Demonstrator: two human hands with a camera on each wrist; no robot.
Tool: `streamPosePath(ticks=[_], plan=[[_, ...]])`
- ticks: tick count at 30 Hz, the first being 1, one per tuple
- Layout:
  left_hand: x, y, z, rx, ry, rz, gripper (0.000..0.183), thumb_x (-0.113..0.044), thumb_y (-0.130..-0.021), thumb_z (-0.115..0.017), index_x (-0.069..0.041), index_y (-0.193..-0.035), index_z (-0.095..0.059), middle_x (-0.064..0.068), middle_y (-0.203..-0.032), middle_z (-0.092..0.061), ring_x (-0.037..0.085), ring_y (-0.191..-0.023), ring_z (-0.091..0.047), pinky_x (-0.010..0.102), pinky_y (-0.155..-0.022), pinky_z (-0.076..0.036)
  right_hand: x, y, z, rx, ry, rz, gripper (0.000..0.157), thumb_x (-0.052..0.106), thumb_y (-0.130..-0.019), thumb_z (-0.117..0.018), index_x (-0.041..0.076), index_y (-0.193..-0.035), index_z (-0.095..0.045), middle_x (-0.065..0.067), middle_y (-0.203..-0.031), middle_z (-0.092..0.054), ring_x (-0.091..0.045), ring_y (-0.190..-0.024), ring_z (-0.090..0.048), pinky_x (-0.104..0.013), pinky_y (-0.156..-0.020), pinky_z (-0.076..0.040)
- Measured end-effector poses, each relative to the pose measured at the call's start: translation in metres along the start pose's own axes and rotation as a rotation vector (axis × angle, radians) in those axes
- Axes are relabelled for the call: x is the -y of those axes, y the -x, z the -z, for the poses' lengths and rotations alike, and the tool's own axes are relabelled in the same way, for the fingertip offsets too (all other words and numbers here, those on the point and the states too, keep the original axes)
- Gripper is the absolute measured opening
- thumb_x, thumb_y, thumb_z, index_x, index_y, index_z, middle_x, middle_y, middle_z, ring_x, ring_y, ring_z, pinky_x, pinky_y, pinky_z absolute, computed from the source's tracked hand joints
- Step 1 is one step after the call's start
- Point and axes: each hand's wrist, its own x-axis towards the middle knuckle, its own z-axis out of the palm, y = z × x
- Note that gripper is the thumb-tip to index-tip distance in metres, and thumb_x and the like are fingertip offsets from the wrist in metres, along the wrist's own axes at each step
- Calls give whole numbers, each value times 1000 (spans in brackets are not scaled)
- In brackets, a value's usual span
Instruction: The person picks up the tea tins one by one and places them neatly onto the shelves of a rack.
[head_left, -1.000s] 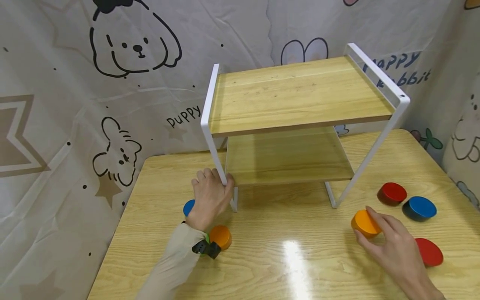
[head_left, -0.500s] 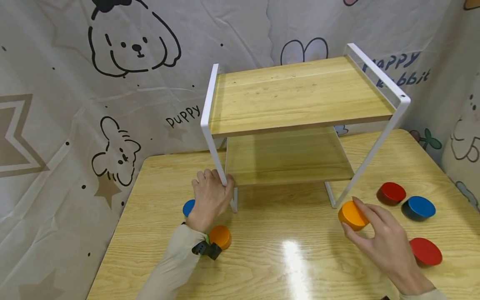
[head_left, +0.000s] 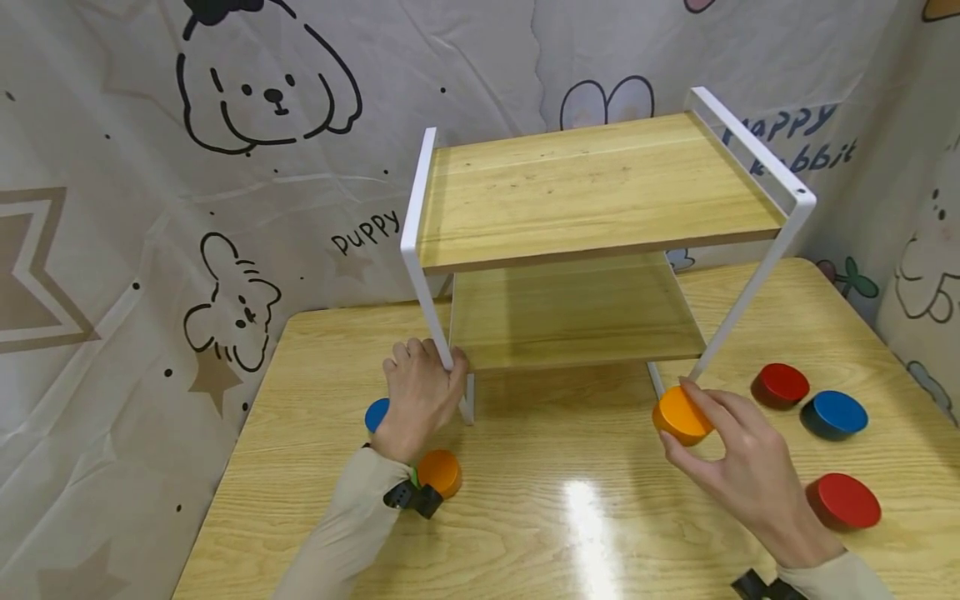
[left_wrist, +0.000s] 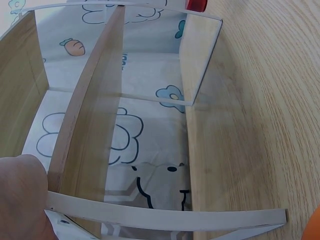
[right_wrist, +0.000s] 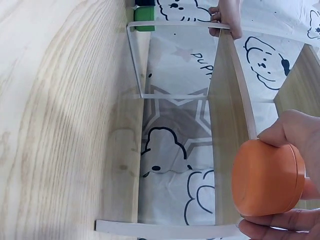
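Observation:
A two-tier wooden shelf (head_left: 600, 187) with a white metal frame stands on the table. My left hand (head_left: 422, 392) grips its left frame leg (head_left: 429, 304) at the corner of the lower board (head_left: 577, 325). Near the foot of the right leg, my right hand (head_left: 750, 467) pinches an orange round block (head_left: 678, 417) between thumb and fingers. In the right wrist view this orange block (right_wrist: 267, 177) overlaps the front edge of the lower board (right_wrist: 235, 100), with my left hand (right_wrist: 230, 17) at the far end of that board.
Right of the shelf lie a red block (head_left: 780, 386), a blue block (head_left: 834, 414) and another red block (head_left: 843, 502). By my left wrist are an orange block (head_left: 441, 473) and a partly hidden blue block (head_left: 377, 414). A green block (right_wrist: 145, 20) shows in the right wrist view.
My right hand has carried the orange round block leftward and slightly up, towards the shelf's right leg. My left hand keeps its place on the frame.

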Motion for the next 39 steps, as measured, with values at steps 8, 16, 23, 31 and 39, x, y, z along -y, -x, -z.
streamPosePath(ticks=[8,16,23,31,39], plan=[[0,1,0,8,9,0,43,-31,-99,-31,-2,-74,-49,14,-71,-38,32,-66,-34,42,-64,-29,2,-6,-4,-34,14,53,73,61,-88,-45,-3,-118,-66,-17,-99,-66,-30,-84,-63,-3,-81,-37],[-1,0,0,22,-7,9,44,-32,-99,-31,0,-77,-51,15,-72,-37,32,-68,-34,43,-66,-29,9,-12,-3,-29,22,58,73,61,-89,-44,-2,-118,-65,-16,-98,-65,-29,-84,-62,-21,-73,-51],[-1,0,0,17,5,12,44,-32,-98,-31,-1,-75,-50,14,-72,-39,32,-68,-35,42,-66,-29,14,-20,-3,-1,5,61,71,58,-90,-44,-3,-121,-64,-19,-101,-64,-31,-84,-61,-46,-64,-54],[1,0,-1,33,-7,21,45,-33,-98,-29,-1,-76,-51,14,-72,-39,32,-67,-36,42,-66,-31,16,-26,-8,-3,-17,95,69,55,-90,-44,-3,-121,-64,-19,-100,-65,-30,-82,-63,-45,-63,-54],[0,-1,-1,29,-4,18,45,-33,-98,-29,-1,-75,-51,14,-72,-40,32,-67,-36,42,-66,-31,21,-31,-16,-19,-57,126,62,46,-87,-54,-4,-122,-63,-17,-100,-65,-30,-84,-62,-43,-62,-54]])
